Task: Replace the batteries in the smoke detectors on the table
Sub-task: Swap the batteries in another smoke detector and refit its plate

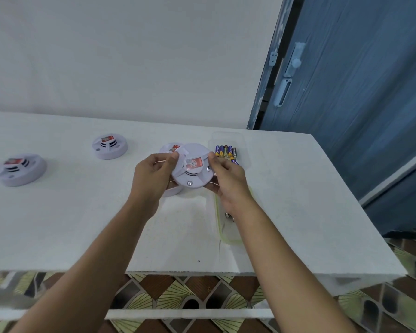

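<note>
Both hands hold a round white smoke detector [193, 173] with a red label, tilted up above the table. My left hand [151, 179] grips its left rim, thumb on top. My right hand [226, 179] grips its right rim. Another detector [169, 148] lies just behind it, partly hidden. Two more detectors sit to the left, one [109, 145] at mid-table and one [19, 169] at far left. Several blue and yellow batteries [226, 151] lie in a clear container [227, 138] behind my right hand.
A clear tray with a green rim [220, 227] holds a couple of batteries [229, 216] under my right wrist. The white table [82, 224] ends at a front edge near me. A blue door [358, 104] stands at right; patterned floor lies below.
</note>
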Action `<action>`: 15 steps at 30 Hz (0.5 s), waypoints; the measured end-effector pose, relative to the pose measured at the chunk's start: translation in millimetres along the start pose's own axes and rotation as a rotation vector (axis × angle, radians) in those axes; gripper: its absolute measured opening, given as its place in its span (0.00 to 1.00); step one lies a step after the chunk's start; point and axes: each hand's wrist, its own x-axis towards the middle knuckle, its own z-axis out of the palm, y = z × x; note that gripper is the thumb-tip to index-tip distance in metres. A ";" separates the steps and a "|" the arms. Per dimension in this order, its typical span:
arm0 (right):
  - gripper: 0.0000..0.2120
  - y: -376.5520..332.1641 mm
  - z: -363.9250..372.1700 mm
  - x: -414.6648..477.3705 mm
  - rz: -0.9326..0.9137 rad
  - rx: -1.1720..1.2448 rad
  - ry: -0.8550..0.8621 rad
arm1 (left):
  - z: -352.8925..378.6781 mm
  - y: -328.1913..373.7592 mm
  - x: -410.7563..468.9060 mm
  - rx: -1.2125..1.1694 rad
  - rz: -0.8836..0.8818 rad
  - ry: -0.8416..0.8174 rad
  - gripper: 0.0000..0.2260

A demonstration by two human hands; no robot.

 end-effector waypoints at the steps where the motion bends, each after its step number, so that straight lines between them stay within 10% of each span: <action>1: 0.09 -0.3 0.5 -0.1 0.002 0.009 0.007 | -0.6 0.0 -0.8 -0.021 -0.018 -0.034 0.15; 15: 0.08 4.1 1.2 3.5 -0.012 0.029 0.079 | -5.8 -10.5 1.4 0.248 0.148 -0.189 0.30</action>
